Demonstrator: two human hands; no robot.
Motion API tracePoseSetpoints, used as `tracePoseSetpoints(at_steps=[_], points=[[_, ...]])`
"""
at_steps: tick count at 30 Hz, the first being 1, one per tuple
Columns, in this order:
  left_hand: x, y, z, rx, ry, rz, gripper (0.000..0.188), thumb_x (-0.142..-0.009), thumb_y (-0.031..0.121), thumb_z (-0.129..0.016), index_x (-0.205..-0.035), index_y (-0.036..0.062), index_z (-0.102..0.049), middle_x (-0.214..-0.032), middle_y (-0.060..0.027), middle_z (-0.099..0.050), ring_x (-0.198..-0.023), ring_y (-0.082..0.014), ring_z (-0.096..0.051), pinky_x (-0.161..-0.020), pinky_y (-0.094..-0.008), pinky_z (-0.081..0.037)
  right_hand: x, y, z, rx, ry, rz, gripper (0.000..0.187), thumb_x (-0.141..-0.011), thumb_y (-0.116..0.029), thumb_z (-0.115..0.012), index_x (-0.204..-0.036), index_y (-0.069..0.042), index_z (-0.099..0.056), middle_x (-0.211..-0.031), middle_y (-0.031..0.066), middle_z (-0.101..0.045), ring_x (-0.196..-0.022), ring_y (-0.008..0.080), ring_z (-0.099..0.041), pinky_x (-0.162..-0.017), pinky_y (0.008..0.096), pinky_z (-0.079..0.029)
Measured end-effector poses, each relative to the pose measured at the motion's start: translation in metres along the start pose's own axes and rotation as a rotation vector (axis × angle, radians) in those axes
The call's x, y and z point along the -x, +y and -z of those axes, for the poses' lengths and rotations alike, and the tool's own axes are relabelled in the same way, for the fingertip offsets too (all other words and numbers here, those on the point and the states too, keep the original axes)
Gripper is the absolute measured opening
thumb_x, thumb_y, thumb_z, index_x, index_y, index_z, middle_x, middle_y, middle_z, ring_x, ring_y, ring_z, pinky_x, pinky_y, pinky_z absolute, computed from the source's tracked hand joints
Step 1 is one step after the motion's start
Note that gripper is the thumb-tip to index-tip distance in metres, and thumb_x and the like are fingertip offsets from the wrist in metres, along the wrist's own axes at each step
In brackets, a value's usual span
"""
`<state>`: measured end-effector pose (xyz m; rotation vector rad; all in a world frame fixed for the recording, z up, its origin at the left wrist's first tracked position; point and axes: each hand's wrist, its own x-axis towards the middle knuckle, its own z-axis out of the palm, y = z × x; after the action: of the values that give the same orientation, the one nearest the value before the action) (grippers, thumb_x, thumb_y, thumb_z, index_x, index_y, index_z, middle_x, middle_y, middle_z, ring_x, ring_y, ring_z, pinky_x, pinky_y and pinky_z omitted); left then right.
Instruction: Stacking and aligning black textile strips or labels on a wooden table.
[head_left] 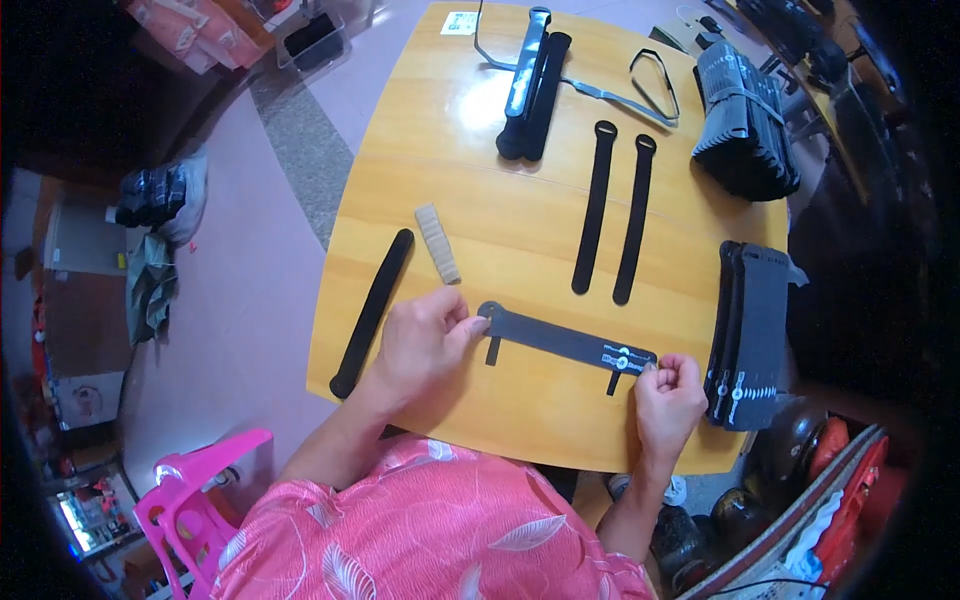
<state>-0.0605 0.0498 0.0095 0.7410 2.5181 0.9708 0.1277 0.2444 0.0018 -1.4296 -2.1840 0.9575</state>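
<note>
A long dark grey card strip (pixel 550 336) with white print lies stretched between my hands, just over the near part of the table. My left hand (pixel 425 338) pinches its rounded, holed end. With thumb and fingers my right hand (pixel 670 405) grips the printed end. Two short black tabs (pixel 493 351) show below the strip's lower edge. Left of my left hand is a black strap (pixel 372 315), and beyond that hand lies a ribbed beige strip (pixel 437 244). Two black straps with slotted ends, one the left strap (pixel 594 210) and one the right strap (pixel 635 222), lie side by side farther back.
A stack of dark printed cards (pixel 757 335) lies along the table's right edge. Behind it stands a banded bundle of cards (pixel 742 120). At the far side are bundled black straps (pixel 537 95) with a loose grey band (pixel 620 98). A pink plastic chair (pixel 190 490) stands lower left.
</note>
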Motion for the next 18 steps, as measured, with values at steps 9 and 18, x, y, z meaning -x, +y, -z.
tracePoseSetpoints(at_steps=[9,18], points=[[0.027,0.011,-0.001,-0.089,0.175,-0.544,0.026,-0.076,0.002,-0.064,-0.101,0.0011,-0.061,-0.095,-0.0154,-0.058,-0.084,-0.0293,-0.059,-0.07,-0.0373,-0.048,0.018,-0.013,0.008,0.194,0.125,0.299,0.017,-0.078,0.002,-0.06,-0.095,0.003,-0.059,-0.082,0.0162,-0.057,-0.071,0.0306,-0.057,-0.062,0.0397,-0.046],[0.034,-0.008,-0.009,-0.096,0.169,-0.634,0.029,-0.074,0.0,-0.064,-0.102,-0.0007,-0.06,-0.099,-0.0157,-0.058,-0.091,-0.0331,-0.055,-0.08,-0.0424,-0.044,0.035,0.001,0.012,-0.007,0.125,0.564,0.022,-0.076,0.005,-0.057,-0.098,0.003,-0.062,-0.089,0.0166,-0.06,-0.086,0.0346,-0.057,-0.078,0.0411,-0.047]])
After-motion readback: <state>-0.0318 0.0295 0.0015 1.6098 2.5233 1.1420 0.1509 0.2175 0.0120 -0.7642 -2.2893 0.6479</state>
